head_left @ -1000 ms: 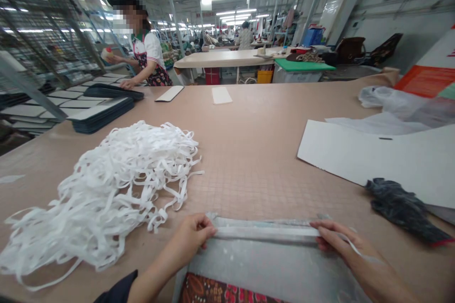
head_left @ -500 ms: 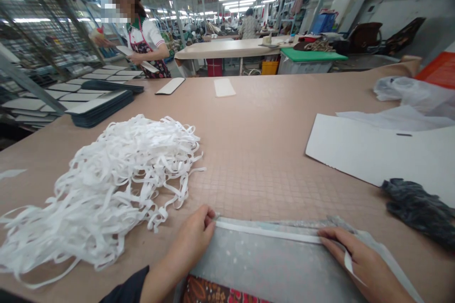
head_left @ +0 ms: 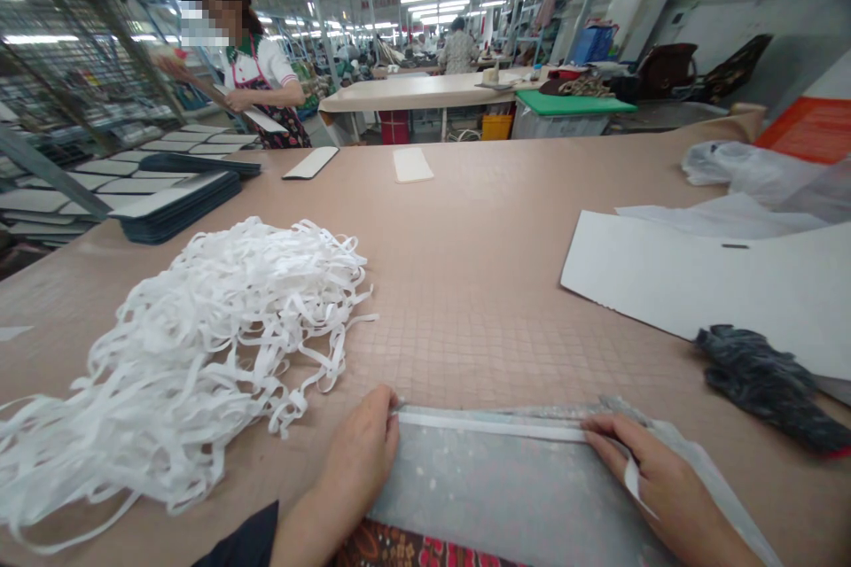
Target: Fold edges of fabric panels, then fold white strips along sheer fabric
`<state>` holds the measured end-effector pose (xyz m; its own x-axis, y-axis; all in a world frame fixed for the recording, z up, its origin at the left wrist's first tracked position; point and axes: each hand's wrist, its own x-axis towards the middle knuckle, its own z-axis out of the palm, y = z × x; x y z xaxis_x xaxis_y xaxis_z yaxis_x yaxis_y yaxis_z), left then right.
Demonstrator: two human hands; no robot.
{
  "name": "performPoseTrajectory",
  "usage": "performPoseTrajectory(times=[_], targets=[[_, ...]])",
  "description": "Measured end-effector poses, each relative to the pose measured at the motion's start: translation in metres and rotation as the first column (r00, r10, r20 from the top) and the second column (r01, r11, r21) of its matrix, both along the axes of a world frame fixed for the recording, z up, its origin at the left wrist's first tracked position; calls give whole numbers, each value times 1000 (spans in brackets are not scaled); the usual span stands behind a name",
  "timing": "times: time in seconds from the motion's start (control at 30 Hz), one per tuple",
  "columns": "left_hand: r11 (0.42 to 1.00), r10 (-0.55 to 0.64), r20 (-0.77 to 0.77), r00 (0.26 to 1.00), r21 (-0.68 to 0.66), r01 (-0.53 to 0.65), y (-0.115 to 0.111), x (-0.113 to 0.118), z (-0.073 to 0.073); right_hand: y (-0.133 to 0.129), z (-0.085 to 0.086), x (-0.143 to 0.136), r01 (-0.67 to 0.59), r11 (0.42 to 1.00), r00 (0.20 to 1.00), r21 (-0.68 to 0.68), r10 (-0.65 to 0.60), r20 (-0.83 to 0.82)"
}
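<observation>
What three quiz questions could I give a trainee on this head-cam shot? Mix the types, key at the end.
1. Multiple choice. What runs between the left hand and the right hand?
A) a red cord
B) a white strip
C) a wooden ruler

2. True or false: the tangled pile of white strips lies to the right of the grey sheet.

3. Fill in: the white board on the right has a narrow dark ____ in it.

Key: 1. B. 2. False; the pile is on the left. 3. Slot.
</observation>
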<state>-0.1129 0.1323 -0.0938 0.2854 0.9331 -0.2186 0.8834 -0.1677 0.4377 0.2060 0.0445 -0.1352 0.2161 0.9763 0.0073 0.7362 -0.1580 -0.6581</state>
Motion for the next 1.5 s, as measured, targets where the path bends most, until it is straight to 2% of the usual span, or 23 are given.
performPoseTrajectory(times=[0.1,0.17,0.3,0.37,0.47,0.6,0.7,0.8,0.87,0.93,1.07,1.17,1.3,1.4,1.5], targets=[[993,-74,-163,984,79,88,-3,3,0,1,1,-2,11,1000,1000,28,-11,-6],[969,-145,-299,943,152,196,-5,4,2,1,2,-3,10,1000,1000,28,-10,-4],[845,-322,-521,791,219,488,-12,5,4,3,3,-4,-4,1000,1000,-2,4,17],[783,-361,-606,709,216,583,-16,6,4,4,4,-3,-21,1000,999,-18,21,26],[732,-386,-688,614,177,658,-21,11,3,5,4,-3,-40,999,998,-34,41,37],[725,-413,-722,555,107,680,-24,20,7,6,9,-4,-43,998,998,-45,44,38],[729,-458,-703,544,53,683,-20,23,14,6,13,-7,-46,998,999,-32,47,27],[749,-498,-656,567,3,662,-13,31,24,7,13,-8,-55,998,998,-9,55,41],[758,-524,-607,597,-13,652,-10,43,30,7,11,-7,-65,998,995,3,65,72],[741,-560,-546,623,7,672,-12,63,32,7,9,-6,-68,998,993,4,68,101],[662,-662,-409,628,74,746,-28,109,23,7,5,-6,-69,998,988,1,68,136],[647,-692,-375,617,57,761,-38,130,13,8,5,-8,-63,998,987,9,61,152],[639,-685,-394,613,78,765,-40,134,8,5,10,1,-30,999,991,12,28,131],[634,-685,-386,619,103,766,-37,132,5,-1,14,24,42,999,996,-9,-41,74],[643,-677,-378,631,111,757,-34,133,3,-11,17,51,161,986,987,-42,-161,9]])
